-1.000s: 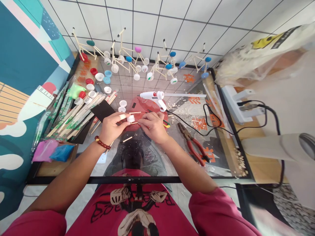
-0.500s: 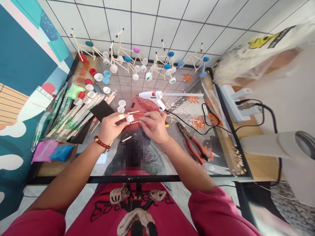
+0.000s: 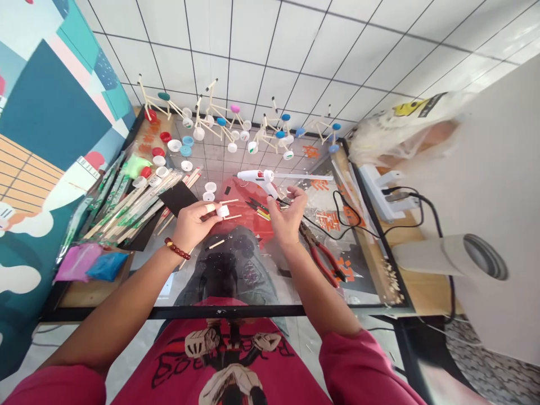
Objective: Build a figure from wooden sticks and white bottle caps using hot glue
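Note:
Between the thumb and fingers of my left hand (image 3: 190, 224) is a white bottle cap (image 3: 222, 211). Two short wooden sticks (image 3: 233, 217) project from the cap to the right. My right hand (image 3: 287, 218) is off the cap, its fingers apart and nothing in them. Close beyond it lies a white glue gun (image 3: 258, 176) with a clear glue stick in its back, on a red sheet (image 3: 248, 219). A loose stick with a dark end (image 3: 216, 244) rests on the glass nearer my body.
Several stick figures on caps (image 3: 221, 121) line the back. Loose caps (image 3: 186, 151) and bundled chopsticks (image 3: 135, 208) lie at left, by pink and blue packets (image 3: 107, 265). Red-handled pliers (image 3: 324, 261) are at right, near a black cord (image 3: 337, 228) and a white power strip (image 3: 386, 194).
My right hand has let go of the stick by the cap and moved right, opening near the glue gun handle. My left hand still holds the cap. The view has shifted slightly.

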Available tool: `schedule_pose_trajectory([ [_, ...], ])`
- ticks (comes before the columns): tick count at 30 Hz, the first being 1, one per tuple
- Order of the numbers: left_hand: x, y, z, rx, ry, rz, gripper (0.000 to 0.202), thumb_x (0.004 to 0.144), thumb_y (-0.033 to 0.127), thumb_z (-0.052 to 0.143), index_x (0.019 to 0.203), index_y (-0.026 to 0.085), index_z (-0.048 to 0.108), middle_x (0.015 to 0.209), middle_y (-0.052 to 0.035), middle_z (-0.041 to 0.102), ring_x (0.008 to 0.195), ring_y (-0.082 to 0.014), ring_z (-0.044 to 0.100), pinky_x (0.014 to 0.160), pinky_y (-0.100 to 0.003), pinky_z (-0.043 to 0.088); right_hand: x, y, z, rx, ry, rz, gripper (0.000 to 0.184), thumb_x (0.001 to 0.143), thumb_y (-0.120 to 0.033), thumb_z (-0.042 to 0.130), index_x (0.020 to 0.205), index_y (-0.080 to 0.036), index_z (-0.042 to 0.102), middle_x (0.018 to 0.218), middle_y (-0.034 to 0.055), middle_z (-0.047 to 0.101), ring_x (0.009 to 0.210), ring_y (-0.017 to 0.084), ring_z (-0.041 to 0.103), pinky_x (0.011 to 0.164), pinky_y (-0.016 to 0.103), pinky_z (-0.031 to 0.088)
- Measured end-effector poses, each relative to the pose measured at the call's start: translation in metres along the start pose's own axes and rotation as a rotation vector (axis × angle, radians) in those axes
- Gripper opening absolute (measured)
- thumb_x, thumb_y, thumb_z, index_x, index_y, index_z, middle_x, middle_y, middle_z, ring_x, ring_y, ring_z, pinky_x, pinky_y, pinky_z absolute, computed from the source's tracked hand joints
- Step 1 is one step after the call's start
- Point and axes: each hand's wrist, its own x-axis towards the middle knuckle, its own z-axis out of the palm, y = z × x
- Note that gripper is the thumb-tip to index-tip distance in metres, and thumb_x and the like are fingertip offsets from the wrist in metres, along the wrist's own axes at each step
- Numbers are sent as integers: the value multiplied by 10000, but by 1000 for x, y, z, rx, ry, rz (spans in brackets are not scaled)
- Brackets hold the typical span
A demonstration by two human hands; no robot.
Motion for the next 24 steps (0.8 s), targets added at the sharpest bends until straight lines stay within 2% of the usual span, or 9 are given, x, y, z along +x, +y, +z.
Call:
schedule_pose_trajectory([
  [2,0,-3,1,-7,13,13,232,790,299,732,995,207,791,1039,-64,784,821,-185,718,732,-294,597,0,-1,-4,-1,32,-11,338,854,-337,613,1136,-192,497,1107,137,551,1008,267,555,904,454,456],
  [4,0,-6,2,-6,19,24,232,789,301,735,993,205,791,1034,-66,783,807,-182,716,727,-293,598,-3,-4,-7,-6,-32,-95,163,901,-297,574,1035,-207,550,983,101,594,917,240,578,856,417,471],
  [6,0,-8,2,-3,18,25,231,793,305,733,994,208,791,1036,-66,782,815,-183,717,733,-292,601,-10,-9,-7,-33,-243,-241,81,941,-265,543,953,-220,609,906,79,641,886,224,597,845,393,466],
  [8,-1,-9,3,-3,11,21,235,800,307,725,1005,212,789,1048,-66,780,832,-183,720,734,-284,602,-16,-13,-3,-98,-487,-383,128,959,-254,551,962,-224,675,942,77,692,932,223,611,862,387,447],
  [9,-1,-9,3,-4,7,19,239,804,306,719,1013,212,788,1056,-67,778,836,-182,722,732,-279,603,-18,-14,0,-139,-576,-431,143,960,-256,567,997,-225,701,987,79,707,967,227,610,869,387,438],
  [11,-1,-8,3,-6,3,19,244,808,299,712,1024,211,785,1064,-66,776,838,-181,723,728,-274,604,-22,-16,7,-212,-674,-471,186,965,-261,581,1077,-230,726,1054,84,714,1015,236,600,879,390,426],
  [19,0,-2,1,4,20,21,241,810,270,714,1031,201,779,1044,-65,770,823,-179,712,741,-285,603,-21,-18,18,-263,-718,-417,252,951,-298,627,1175,-227,718,1146,106,691,1092,262,578,916,407,422],
  [24,0,1,0,-4,0,22,253,820,287,706,1045,192,776,1061,-73,764,824,-179,713,738,-287,601,-20,-19,19,-250,-732,-392,190,962,-286,616,1101,-241,736,1117,88,703,1080,252,585,905,399,402],
])
